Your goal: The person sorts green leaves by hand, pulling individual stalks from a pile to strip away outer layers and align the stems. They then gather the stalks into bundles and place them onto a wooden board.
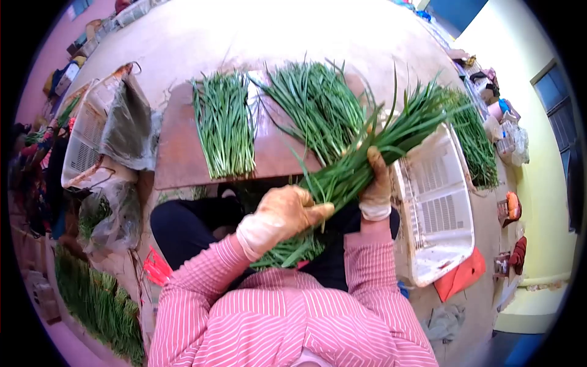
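A large bunch of garlic chives (pixel 354 165) slants across in front of me, its leaf tips pointing up and to the right. My right hand (pixel 376 186), in a stained pale glove, is closed around the middle of the bunch. Near its lower end, my left hand (pixel 287 211), gloved too, grips the stems with the thumb laid along them; some of its fingers are hidden. More loose chives (pixel 293 251) lie in my lap. On the low brown board (pixel 177 150) ahead rest a neat pile of chives (pixel 226 125) on the left and a looser pile (pixel 318 107) on the right.
A white plastic crate (pixel 434 211) stands at my right, with more chives (pixel 471 137) beyond it. Left of the board is another crate (pixel 82 150) draped with plastic. Bundled chives (pixel 98 300) line the floor at lower left. A red bag (pixel 461 275) lies beside the right crate.
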A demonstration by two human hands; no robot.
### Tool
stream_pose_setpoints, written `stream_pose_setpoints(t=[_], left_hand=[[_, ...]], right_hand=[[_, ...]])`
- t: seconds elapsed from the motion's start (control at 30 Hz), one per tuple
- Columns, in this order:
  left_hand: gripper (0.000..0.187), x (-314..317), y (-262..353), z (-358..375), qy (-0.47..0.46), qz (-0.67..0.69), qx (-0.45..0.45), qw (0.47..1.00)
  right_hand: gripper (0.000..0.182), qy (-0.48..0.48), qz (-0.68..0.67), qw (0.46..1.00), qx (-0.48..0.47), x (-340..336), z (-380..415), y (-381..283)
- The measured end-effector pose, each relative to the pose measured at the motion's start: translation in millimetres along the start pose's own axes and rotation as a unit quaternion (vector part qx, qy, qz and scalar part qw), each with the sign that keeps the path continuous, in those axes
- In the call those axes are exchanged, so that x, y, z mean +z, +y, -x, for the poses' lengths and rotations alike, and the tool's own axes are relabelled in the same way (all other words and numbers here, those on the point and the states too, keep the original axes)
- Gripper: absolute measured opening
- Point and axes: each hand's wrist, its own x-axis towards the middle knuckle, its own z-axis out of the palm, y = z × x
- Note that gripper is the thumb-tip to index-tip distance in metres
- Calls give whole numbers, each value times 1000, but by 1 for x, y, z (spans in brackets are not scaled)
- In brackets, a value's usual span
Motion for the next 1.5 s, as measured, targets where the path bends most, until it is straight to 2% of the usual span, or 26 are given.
stream_pose_setpoints(t=[0.13, 0.2, 0.27, 0.4, 0.47, 0.53, 0.6, 0.67, 0.7, 0.73, 0.8, 0.83, 0.87, 0.93, 0.97, 1.03, 1.07, 1.13, 1.2, 1.23, 1.27, 1.33, 1.37, 1.4, 1.43, 1.5], left_hand=[[45, 11, 2, -5, -5, 26, -29, 999], [43, 10, 6, -4, 20, -4, -12, 1000], [42, 16, -1, -11, 29, 50, -39, 998], [41, 33, -30, -21, 86, 120, 49, 988], [35, 29, -33, -20, 74, 163, 39, 983], [26, 22, -35, -19, 44, 385, -19, 922], [21, 3, -33, -14, 71, 349, -46, 933], [22, -7, -52, -23, 103, 374, -12, 922], [22, -21, -55, -22, 139, 316, 23, 938], [23, -38, -57, -22, 169, 256, 56, 950], [23, -75, -60, -24, 265, 149, 52, 951], [23, -92, -71, -35, 317, 171, 126, 924], [23, -101, -78, -48, 366, 194, 195, 889], [25, -135, -26, -39, 299, 151, 80, 939], [25, -143, -8, -45, 291, 153, 76, 941], [31, -150, 18, -65, 285, -100, -14, 953], [38, -145, 11, -84, 256, -32, -32, 966], [51, -135, 0, -127, 171, -31, -33, 984], [58, -118, -5, -154, 76, -37, -73, 994], [59, -105, 0, -162, 92, -202, -77, 972], [54, -94, -1, -162, 104, -219, -78, 967], [51, -77, -6, -146, 180, -179, 32, 967], [46, -72, -5, -132, 186, -105, 67, 975], [40, -65, 9, -109, 199, -34, 37, 979], [37, -65, 26, -83, 179, -33, 16, 983], [29, -49, 32, -41, 117, 87, 93, 985]], right_hand=[[61, 15, 26, 1000, 5, -8, 2, 7], [54, 1, 16, 1000, 8, -10, 3, 10], [45, 24, 25, 999, 20, -12, 5, 14], [39, 41, 53, 998, 14, -12, 7, 13], [42, 33, 39, 999, 6, -13, 7, 8], [56, 51, 12, 998, -21, -12, 3, 3], [60, 54, -19, 997, -44, -18, 4, -9], [65, 83, -80, 992, -47, -35, 3, -14], [65, 81, -59, 994, -50, -42, 3, -22], [65, 102, -67, 985, -120, -40, 2, -23], [66, 96, -95, 986, -98, -59, 5, -31], [66, 74, -28, 985, -151, -64, 4, -33], [66, 92, -31, 985, -144, -61, 5, -37], [65, 99, -42, 979, -174, -67, 4, -33], [66, 78, -39, 983, -162, -60, 8, -35], [67, 53, -73, 984, -156, -75, 4, -31], [67, 21, -110, 982, -153, -81, 2, -29], [68, 19, -126, 980, -151, -73, 4, -28], [67, 45, -75, 988, -128, -63, 8, -30], [64, 20, -77, 988, -134, -66, 6, -30], [64, 34, -83, 986, -143, -69, 3, -28], [63, 54, -83, 986, -137, -71, 5, -28], [63, 58, -83, 986, -135, -71, 6, -27], [63, 74, -99, 984, -127, -71, 6, -27], [62, 89, -116, 982, -120, -72, 6, -26], [62, 88, -83, 986, -117, -76, 6, -24]])
